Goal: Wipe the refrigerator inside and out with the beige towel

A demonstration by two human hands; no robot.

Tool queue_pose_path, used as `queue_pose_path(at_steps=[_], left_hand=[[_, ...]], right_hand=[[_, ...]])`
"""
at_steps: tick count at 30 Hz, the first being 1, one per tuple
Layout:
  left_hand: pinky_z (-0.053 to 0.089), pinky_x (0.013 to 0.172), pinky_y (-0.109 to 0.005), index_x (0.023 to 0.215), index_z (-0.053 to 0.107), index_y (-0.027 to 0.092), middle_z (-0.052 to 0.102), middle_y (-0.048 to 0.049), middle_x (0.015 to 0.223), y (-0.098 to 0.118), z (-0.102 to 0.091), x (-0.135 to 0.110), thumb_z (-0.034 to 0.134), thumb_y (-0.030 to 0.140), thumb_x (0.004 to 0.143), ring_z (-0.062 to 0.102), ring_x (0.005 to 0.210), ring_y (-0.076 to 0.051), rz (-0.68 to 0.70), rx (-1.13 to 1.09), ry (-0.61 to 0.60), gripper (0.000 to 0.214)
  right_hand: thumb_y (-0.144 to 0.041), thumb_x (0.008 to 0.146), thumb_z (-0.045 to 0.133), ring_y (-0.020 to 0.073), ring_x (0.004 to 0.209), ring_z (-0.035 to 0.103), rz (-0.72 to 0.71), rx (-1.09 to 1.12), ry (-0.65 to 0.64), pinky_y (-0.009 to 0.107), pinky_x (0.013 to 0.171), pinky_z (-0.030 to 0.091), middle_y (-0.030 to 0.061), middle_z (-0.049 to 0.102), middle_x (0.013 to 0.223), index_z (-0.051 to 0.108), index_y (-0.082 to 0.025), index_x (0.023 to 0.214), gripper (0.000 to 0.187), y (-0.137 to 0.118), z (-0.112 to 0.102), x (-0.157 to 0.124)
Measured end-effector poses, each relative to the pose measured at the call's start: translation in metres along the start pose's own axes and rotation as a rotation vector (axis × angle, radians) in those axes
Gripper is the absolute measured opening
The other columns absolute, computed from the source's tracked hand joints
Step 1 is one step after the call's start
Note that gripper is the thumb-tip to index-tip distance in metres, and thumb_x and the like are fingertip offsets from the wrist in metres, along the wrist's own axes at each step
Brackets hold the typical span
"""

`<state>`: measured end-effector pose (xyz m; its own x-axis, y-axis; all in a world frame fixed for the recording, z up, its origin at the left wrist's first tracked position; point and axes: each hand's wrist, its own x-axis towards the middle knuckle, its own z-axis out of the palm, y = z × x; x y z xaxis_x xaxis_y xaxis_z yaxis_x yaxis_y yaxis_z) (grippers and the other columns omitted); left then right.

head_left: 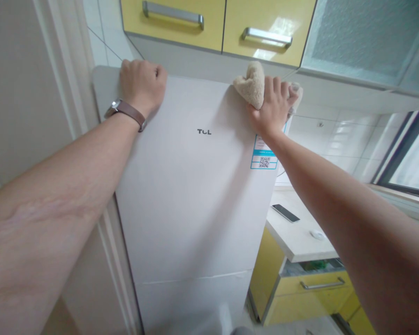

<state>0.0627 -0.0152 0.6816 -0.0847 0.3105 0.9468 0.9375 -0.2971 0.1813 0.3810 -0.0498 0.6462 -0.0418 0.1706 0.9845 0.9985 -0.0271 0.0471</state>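
Observation:
A tall white refrigerator (195, 200) with TCL lettering stands in front of me. My left hand (143, 86), with a brown-strapped watch (129, 111) on the wrist, rests closed against its top left edge. The inside of that fist is hidden from view. At the top right corner, my right hand (274, 104) is closed on a beige fluffy cloth (253, 86), which bulges out on both sides of the fingers. The cloth lies against the refrigerator's top edge. Just below the right hand is a blue-bordered label (264, 160) with a QR code.
Yellow overhead cabinets (181, 35) hang close above the refrigerator. To the right, a white counter (289, 242) holds a phone (285, 213) and a small white round object (317, 235). Beneath it is a yellow drawer (307, 300). A door frame (68, 93) runs along the left.

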Motion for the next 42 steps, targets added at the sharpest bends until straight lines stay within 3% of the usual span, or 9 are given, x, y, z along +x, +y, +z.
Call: queue_pose_path(at_steps=[4,7,13,19,23,28,33,39,42], left_hand=[[0.028,0.108,-0.058,0.111,0.080,0.038,0.076,-0.0054,0.127,0.000,0.000,-0.001,0.025,0.059,0.094,0.058,0.119,-0.038,-0.021,-0.079,0.008,0.061],[0.029,0.107,-0.059,0.111,0.080,0.036,0.076,-0.0069,0.127,0.000,0.001,-0.001,0.023,0.057,0.095,0.059,0.119,-0.039,-0.005,-0.056,0.015,0.063],[0.029,0.107,-0.060,0.103,0.078,0.044,0.077,-0.0018,0.122,-0.002,0.001,0.000,0.026,0.055,0.094,0.058,0.118,-0.038,0.005,-0.072,0.018,0.054],[0.031,0.105,-0.061,0.111,0.079,0.037,0.076,-0.0087,0.124,0.000,0.001,-0.001,0.022,0.049,0.096,0.059,0.117,-0.039,0.024,-0.025,0.010,0.061],[0.031,0.109,-0.058,0.117,0.080,0.027,0.075,-0.0132,0.126,0.000,0.002,-0.001,0.024,0.049,0.098,0.061,0.122,-0.038,-0.012,-0.017,0.023,0.063],[0.033,0.111,-0.055,0.122,0.078,0.031,0.075,-0.0100,0.128,0.000,0.001,-0.001,0.021,0.050,0.099,0.061,0.123,-0.036,-0.003,0.014,0.005,0.064],[0.033,0.110,-0.056,0.123,0.078,0.021,0.074,-0.0161,0.128,0.002,-0.001,-0.003,0.022,0.045,0.099,0.061,0.122,-0.037,-0.011,0.032,0.001,0.066],[0.035,0.108,-0.054,0.119,0.079,0.028,0.075,-0.0119,0.125,0.001,0.001,-0.001,0.025,0.042,0.100,0.062,0.118,-0.035,-0.013,0.051,0.019,0.060],[0.034,0.109,-0.053,0.122,0.079,0.022,0.075,-0.0130,0.126,0.001,0.002,-0.001,0.026,0.042,0.099,0.062,0.118,-0.033,-0.049,0.046,0.028,0.060]], right_hand=[[-0.042,0.090,0.049,0.0354,0.131,0.044,0.022,0.020,0.009,0.062,0.116,0.030,0.0131,0.051,0.135,0.047,-0.022,0.131,0.046,-0.002,-0.002,0.000],[-0.043,0.090,0.048,0.0363,0.133,0.043,0.015,0.052,0.005,0.063,0.118,0.029,0.0124,0.051,0.136,0.047,-0.027,0.131,0.044,-0.002,-0.004,-0.002],[-0.048,0.092,0.045,0.0381,0.138,0.038,0.025,0.090,-0.040,0.066,0.122,0.024,0.0118,0.049,0.143,0.042,-0.033,0.135,0.046,-0.001,-0.009,-0.005],[-0.048,0.093,0.039,0.0401,0.141,0.035,0.018,0.078,-0.071,0.069,0.120,0.022,0.0148,0.046,0.147,0.039,-0.031,0.140,0.050,-0.001,-0.009,-0.006],[-0.047,0.093,0.041,0.0394,0.137,0.039,0.017,0.039,-0.039,0.069,0.119,0.028,0.0137,0.049,0.145,0.043,-0.031,0.138,0.048,-0.001,-0.007,-0.006],[-0.048,0.090,0.046,0.0376,0.134,0.042,0.021,0.044,-0.010,0.067,0.119,0.032,0.0109,0.051,0.143,0.046,-0.034,0.135,0.047,-0.001,-0.007,-0.007],[-0.048,0.090,0.046,0.0389,0.135,0.042,0.029,0.043,-0.019,0.068,0.119,0.031,0.0120,0.051,0.142,0.046,-0.032,0.134,0.047,-0.003,-0.009,-0.008],[-0.046,0.089,0.048,0.0391,0.137,0.041,0.035,0.086,-0.017,0.067,0.119,0.028,0.0124,0.049,0.141,0.046,-0.032,0.133,0.047,-0.004,-0.011,-0.009],[-0.047,0.089,0.048,0.0388,0.138,0.040,0.035,0.097,-0.022,0.067,0.120,0.027,0.0118,0.049,0.142,0.044,-0.033,0.135,0.048,-0.003,-0.010,-0.009]])
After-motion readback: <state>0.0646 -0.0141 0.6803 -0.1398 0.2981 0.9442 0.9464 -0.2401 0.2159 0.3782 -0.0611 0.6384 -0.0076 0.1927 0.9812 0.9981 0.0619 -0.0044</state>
